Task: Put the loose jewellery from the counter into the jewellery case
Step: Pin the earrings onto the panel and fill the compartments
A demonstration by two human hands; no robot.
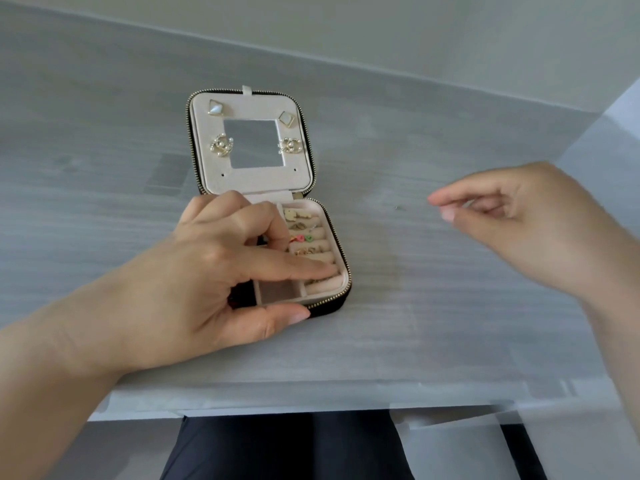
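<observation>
Nearest the lens, clamping the base of the open jewellery case (256,180) with the left hand (221,271) on the grey counter (433,323): laying the thumb along the front wall, stretching the forefinger straight over the ring rolls (323,282), curling the other fingers down into the tray, showing nothing under their tips. Hovering the right hand (526,220), blurred, well apart from the case; bringing thumb and forefinger fingertips (437,199) almost together, loosely curling the rest; not possible to tell whether pinching anything. Noting one small dark speck (400,208) on the counter between case and right hand, near those fingertips on their case side, not touching them; too small to confirm as jewellery, possibly a stud or backing. Recording rings and charms seated in the rolls, square studs (215,107) and pearl-set earrings (221,144) pinned in the lid round the mirror (254,143), and a bare front compartment (277,291). Judging the step in hand as fetching a last loose piece while steadying the case. Expecting the next move to be calling for a fine fingertip pinch on the speck, lifting without flicking it away, then carrying it across to the bare compartment.
</observation>
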